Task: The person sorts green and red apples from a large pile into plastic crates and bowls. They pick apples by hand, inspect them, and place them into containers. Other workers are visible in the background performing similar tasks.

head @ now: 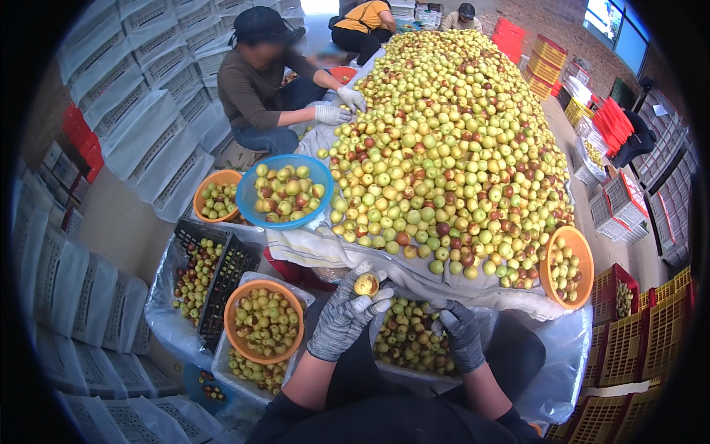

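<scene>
My left hand, in a grey knitted glove with pale fingertips, holds a yellow jujube with brown russet patches. The fruit is raised in front of the table's near edge. My right hand, gloved the same way, is over the right side of a plastic-lined crate of jujubes between my knees. Its fingers are curled, and whether anything is inside them is hidden. Just beyond both hands, a large heap of green, yellow and reddish-brown jujubes covers the cloth-draped table.
An orange basket of jujubes stands on a lined crate at left, beside a black crate. A blue basin and a tilted orange basket rest on the table. A gloved co-worker sits at left; stacked crates line the right.
</scene>
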Tool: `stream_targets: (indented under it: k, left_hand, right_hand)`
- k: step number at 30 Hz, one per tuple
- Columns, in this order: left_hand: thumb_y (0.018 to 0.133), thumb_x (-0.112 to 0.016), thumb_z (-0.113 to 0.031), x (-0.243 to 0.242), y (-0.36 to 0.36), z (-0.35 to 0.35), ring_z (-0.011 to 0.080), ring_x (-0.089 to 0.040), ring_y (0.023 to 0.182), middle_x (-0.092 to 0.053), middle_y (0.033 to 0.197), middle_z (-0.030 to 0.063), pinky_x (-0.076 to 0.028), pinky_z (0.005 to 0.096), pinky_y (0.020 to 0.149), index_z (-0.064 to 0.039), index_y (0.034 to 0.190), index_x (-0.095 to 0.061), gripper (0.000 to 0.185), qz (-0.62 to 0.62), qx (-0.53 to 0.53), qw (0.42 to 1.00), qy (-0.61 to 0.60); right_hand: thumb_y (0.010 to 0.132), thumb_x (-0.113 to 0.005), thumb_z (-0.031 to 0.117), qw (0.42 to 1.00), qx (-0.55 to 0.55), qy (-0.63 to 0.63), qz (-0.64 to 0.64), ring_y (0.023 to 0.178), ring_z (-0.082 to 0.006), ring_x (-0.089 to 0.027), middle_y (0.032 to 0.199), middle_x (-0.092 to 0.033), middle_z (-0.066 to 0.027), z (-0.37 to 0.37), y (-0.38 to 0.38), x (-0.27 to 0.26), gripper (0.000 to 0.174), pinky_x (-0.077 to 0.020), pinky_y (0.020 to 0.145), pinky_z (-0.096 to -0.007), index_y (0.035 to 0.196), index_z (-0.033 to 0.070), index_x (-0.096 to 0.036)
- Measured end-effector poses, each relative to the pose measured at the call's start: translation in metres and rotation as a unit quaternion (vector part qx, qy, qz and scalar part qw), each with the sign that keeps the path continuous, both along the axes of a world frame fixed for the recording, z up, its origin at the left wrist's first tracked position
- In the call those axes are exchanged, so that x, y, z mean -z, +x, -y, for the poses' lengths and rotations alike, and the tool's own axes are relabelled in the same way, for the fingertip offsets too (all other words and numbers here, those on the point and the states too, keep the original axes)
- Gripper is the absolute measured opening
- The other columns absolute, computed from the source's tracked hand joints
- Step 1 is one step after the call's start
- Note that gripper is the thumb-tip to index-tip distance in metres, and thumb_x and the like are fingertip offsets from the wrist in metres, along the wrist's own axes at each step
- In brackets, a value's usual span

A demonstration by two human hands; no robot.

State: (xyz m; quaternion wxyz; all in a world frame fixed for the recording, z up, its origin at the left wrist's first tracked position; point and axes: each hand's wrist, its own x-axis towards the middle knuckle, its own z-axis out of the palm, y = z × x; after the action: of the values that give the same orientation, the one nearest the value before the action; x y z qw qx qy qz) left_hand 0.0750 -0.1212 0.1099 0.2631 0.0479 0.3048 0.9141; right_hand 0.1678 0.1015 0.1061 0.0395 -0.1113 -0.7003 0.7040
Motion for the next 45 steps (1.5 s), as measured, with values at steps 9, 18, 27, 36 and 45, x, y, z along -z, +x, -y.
stream_targets:
  k: [9,18,27,36,45]
  left_hand:
    - [0.086,-0.066,-0.015,0.005,0.023,-0.041,0.0139,-0.063,0.081,-0.058,0.102,0.0072,-0.055,0.0285,0.068,-0.004,0.120,-0.050,0.039,-0.173,0.112,0.929,-0.306]
    - [0.082,-0.067,-0.023,0.023,0.036,-0.081,0.0321,-0.065,0.083,-0.066,0.093,0.0152,-0.053,0.0383,0.075,-0.011,0.130,-0.051,0.051,-0.473,0.196,0.664,-0.544]
    - [0.090,-0.056,-0.035,0.055,0.024,-0.079,0.0327,-0.062,0.098,-0.065,0.107,0.0170,-0.049,0.0397,0.086,-0.011,0.127,-0.055,0.044,-0.523,0.288,0.557,-0.577]
    - [0.089,-0.059,-0.026,0.041,-0.017,-0.059,0.0322,-0.061,0.098,-0.064,0.104,0.0167,-0.048,0.0376,0.086,-0.005,0.115,-0.060,0.034,-0.493,0.250,0.536,-0.638]
    - [0.087,-0.060,-0.022,0.084,-0.079,-0.062,0.0344,-0.059,0.101,-0.062,0.107,0.0167,-0.046,0.0394,0.091,-0.005,0.110,-0.062,0.028,-0.499,0.219,0.507,-0.668]
  right_hand:
    - [0.095,-0.053,0.025,0.987,-0.055,-0.148,0.003,0.075,-0.0070,-0.056,0.099,-0.064,-0.0047,-0.001,0.007,0.014,0.032,-0.0468,0.069,-0.0213,0.117,0.002,-0.058]
    - [0.092,-0.059,0.030,0.986,-0.090,-0.106,0.091,0.069,-0.0064,-0.054,0.085,-0.060,-0.0010,-0.020,0.021,0.059,0.034,-0.0463,0.059,-0.0213,0.111,0.001,-0.058]
    - [0.088,-0.058,0.028,0.924,0.191,-0.291,0.159,0.049,-0.0144,-0.054,0.072,-0.061,-0.0078,-0.086,0.048,0.163,0.026,-0.0414,0.042,-0.0221,0.097,0.004,-0.059]
    - [0.087,-0.060,0.011,0.960,0.176,-0.003,0.217,0.071,-0.0176,-0.059,0.082,-0.060,-0.0058,-0.127,0.066,0.265,0.016,-0.0494,0.059,-0.0301,0.102,0.007,-0.058]
    - [0.078,-0.065,0.009,0.856,-0.067,0.434,0.272,0.110,-0.0357,-0.055,0.121,-0.056,-0.0216,-0.088,-0.015,0.275,0.060,-0.0454,0.094,-0.0393,0.134,0.010,-0.046]
